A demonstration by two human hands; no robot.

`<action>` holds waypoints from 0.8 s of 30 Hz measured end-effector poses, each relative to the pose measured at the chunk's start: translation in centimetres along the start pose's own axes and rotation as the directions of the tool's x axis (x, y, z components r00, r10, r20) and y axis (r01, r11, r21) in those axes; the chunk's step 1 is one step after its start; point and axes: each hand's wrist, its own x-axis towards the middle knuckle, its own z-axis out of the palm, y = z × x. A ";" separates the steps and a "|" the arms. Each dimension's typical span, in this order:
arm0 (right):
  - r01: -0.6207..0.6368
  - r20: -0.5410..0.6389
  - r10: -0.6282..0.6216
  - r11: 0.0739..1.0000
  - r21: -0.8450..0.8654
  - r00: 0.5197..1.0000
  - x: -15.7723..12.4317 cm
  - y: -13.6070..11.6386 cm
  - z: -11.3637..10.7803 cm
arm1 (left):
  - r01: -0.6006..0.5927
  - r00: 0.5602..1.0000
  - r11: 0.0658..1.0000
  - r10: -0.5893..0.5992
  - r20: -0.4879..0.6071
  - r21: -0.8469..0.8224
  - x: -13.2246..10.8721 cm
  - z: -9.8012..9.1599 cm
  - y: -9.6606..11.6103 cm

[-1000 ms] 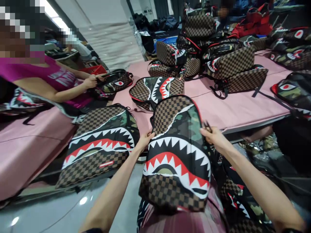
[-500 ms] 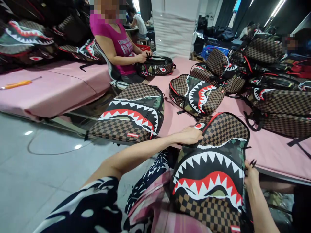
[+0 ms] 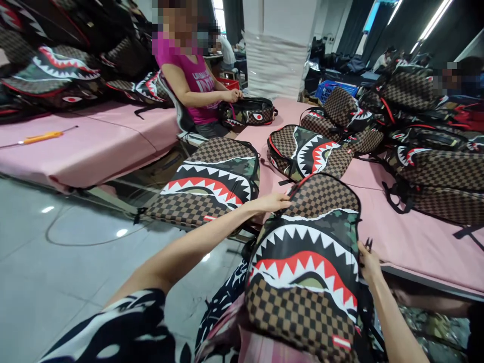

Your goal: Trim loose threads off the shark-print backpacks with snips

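A backpack with brown checks and a printed shark mouth leans upright across my lap, its front toward me. At its upper left edge, my left hand is closed on the side near the red piping. My right hand is closed at the right edge, against the bag's side. Dark pointed tips of small thread snips stick up from its fingers; their handles are hidden. Just beyond my left forearm, a second shark-mouth backpack lies at the table edge. A third backpack rests behind the one I hold.
Pink-covered tables stand ahead and at left. More backpacks are heaped at right, others at far left. An orange-handled tool lies on the left table. A seated person handles a bag across from me.
The held backpack has shifted left and stands a little more upright in view, both hands moving left with it. The view has tipped slightly, so the background sits lower.
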 end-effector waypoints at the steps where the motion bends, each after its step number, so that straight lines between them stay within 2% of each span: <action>1: 0.014 0.054 -0.015 1.000 0.006 0.998 0.1 -0.6 0.9 | 0.006 0.999 0.998 -0.009 -0.048 -0.057 0.8 -0.2 -1.0; 3: 0.055 0.151 -0.058 0.998 0.024 0.987 0.8 -2.3 2.7 | -0.018 0.993 0.994 0.005 -0.119 -0.110 2.7 -0.2 -2.3; 6: 0.137 0.238 -0.145 0.989 0.048 0.960 1.4 -6.0 4.4 | -0.083 0.981 0.978 0.046 -0.188 -0.190 4.4 -0.3 -2.0; 9: 0.196 0.296 -0.206 0.979 0.064 0.933 -0.3 -8.8 3.3 | -0.216 0.966 0.950 0.174 -0.192 -0.226 2.9 -1.4 -1.0; 11: 0.205 0.382 -0.199 0.978 0.025 0.902 -2.8 -9.5 1.1 | -0.305 0.951 0.943 0.295 -0.089 -0.137 0.0 -2.1 -1.1; 12: 0.218 0.461 -0.178 0.975 -0.033 0.869 -4.3 -9.5 -0.1 | -0.337 0.941 0.941 0.337 -0.001 -0.032 -1.7 -2.3 -1.5; 13: 0.256 0.570 -0.138 0.958 -0.131 0.810 -5.7 -9.2 -1.2 | -0.373 0.926 0.923 0.363 0.102 0.098 -3.3 -2.2 -2.1; 15: 0.374 0.750 0.017 0.860 -0.348 0.661 -8.3 -8.0 -2.7 | -0.419 0.903 0.853 0.357 0.240 0.310 -6.1 -1.4 -3.6; 16: 0.441 0.789 0.093 0.786 -0.432 0.608 -9.2 -7.2 -3.1 | -0.428 0.899 0.823 0.345 0.272 0.372 -7.1 -0.8 -4.5; 17: 0.488 0.793 0.139 0.721 -0.492 0.594 -9.9 -6.2 -3.2 | -0.425 0.901 0.806 0.332 0.280 0.412 -7.7 -0.1 -5.4; 19: 0.530 0.763 0.126 0.648 -0.547 0.634 -10.6 -4.3 -3.2 | -0.406 0.911 0.793 0.314 0.267 0.454 -8.3 0.8 -6.7; 21: 0.527 0.725 0.059 0.647 -0.551 0.686 -10.6 -2.7 -3.0 | -0.411 0.911 0.765 0.319 0.263 0.495 -8.1 0.9 -7.1; 24: 0.515 0.712 0.016 0.679 -0.523 0.702 -10.3 -1.5 -2.9 | -0.414 0.909 0.736 0.302 0.286 0.537 -6.2 0.3 -5.5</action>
